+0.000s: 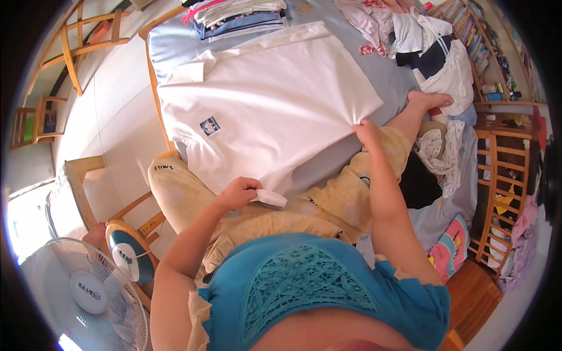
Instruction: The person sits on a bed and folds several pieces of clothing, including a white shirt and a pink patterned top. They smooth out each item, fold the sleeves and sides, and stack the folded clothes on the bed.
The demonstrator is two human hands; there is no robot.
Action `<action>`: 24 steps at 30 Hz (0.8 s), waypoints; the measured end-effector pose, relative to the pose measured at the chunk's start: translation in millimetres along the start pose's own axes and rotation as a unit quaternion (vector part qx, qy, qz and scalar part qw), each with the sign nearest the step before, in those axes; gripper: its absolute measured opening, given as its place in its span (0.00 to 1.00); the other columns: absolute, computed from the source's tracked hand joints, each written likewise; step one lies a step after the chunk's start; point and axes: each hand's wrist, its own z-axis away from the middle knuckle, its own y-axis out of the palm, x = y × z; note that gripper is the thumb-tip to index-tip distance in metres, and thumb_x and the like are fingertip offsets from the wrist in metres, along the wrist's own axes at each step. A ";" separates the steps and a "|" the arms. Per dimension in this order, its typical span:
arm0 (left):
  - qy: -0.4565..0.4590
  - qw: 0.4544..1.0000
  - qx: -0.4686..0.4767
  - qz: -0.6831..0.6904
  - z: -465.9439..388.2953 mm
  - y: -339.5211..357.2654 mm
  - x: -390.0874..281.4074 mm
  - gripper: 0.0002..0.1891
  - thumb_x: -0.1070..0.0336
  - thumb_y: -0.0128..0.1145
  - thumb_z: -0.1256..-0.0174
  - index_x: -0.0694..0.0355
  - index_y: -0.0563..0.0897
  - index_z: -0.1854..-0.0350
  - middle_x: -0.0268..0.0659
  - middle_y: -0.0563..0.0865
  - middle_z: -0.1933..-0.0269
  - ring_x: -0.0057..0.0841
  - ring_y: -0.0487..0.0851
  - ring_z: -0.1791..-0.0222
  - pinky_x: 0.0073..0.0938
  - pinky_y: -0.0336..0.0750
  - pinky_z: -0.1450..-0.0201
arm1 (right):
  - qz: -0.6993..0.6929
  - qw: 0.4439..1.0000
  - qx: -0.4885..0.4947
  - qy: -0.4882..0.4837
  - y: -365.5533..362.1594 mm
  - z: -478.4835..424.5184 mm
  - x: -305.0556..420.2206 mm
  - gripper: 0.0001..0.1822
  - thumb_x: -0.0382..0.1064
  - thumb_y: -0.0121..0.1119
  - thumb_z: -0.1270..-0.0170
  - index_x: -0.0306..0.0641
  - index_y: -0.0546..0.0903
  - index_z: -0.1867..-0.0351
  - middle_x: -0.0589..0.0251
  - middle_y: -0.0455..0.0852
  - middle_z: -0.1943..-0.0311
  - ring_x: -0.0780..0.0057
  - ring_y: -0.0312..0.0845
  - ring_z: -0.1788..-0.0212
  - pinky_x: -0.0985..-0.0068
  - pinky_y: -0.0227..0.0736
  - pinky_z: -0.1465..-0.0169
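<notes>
A white short-sleeved shirt (263, 101) with a blue printed patch (209, 126) lies spread on the bed in front of me. Near my lap, my left hand (240, 193) pinches a raised white band at its near edge; I cannot tell whether this is a cuff or the collar. My right hand (367, 132) grips the shirt's edge at the right, and creases fan out from those fingers across the cloth. One short sleeve (189, 73) lies flat at the far left.
Folded clothes (241, 19) are stacked at the bed's far side. Loose clothes (443, 61) lie beyond my right foot (428, 101), with a black garment (419, 180) nearer. An electric fan (88, 291) stands at the lower left. Bookshelves (478, 44) and a wooden rack (502, 175) line the right.
</notes>
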 end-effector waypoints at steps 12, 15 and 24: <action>-0.058 0.990 0.125 0.042 15.1 -0.7 7.1 0.07 0.67 0.58 0.45 0.63 0.81 0.67 0.26 0.79 0.71 0.14 0.74 0.69 0.18 0.68 0.67 | 0.256 0.953 -0.025 -0.161 -14.8 86.9 34.3 0.14 0.44 0.56 0.41 0.41 0.80 0.58 0.54 0.83 0.62 0.56 0.78 0.55 0.61 0.73 0.51; -0.015 0.992 0.115 -0.047 24.4 -3.3 -4.3 0.09 0.64 0.62 0.45 0.63 0.81 0.67 0.27 0.79 0.71 0.14 0.74 0.68 0.19 0.68 0.65 | 0.236 0.929 -0.046 -0.280 5.3 61.0 10.2 0.13 0.42 0.53 0.40 0.41 0.80 0.57 0.54 0.82 0.56 0.55 0.76 0.51 0.61 0.73 0.49; -0.028 0.993 0.050 0.103 45.1 -15.6 -37.0 0.14 0.58 0.57 0.34 0.66 0.83 0.58 0.27 0.81 0.69 0.15 0.73 0.68 0.20 0.70 0.65 | 0.351 0.920 0.056 -0.162 31.6 54.5 -0.2 0.09 0.39 0.49 0.40 0.41 0.79 0.63 0.53 0.83 0.57 0.54 0.78 0.54 0.61 0.73 0.49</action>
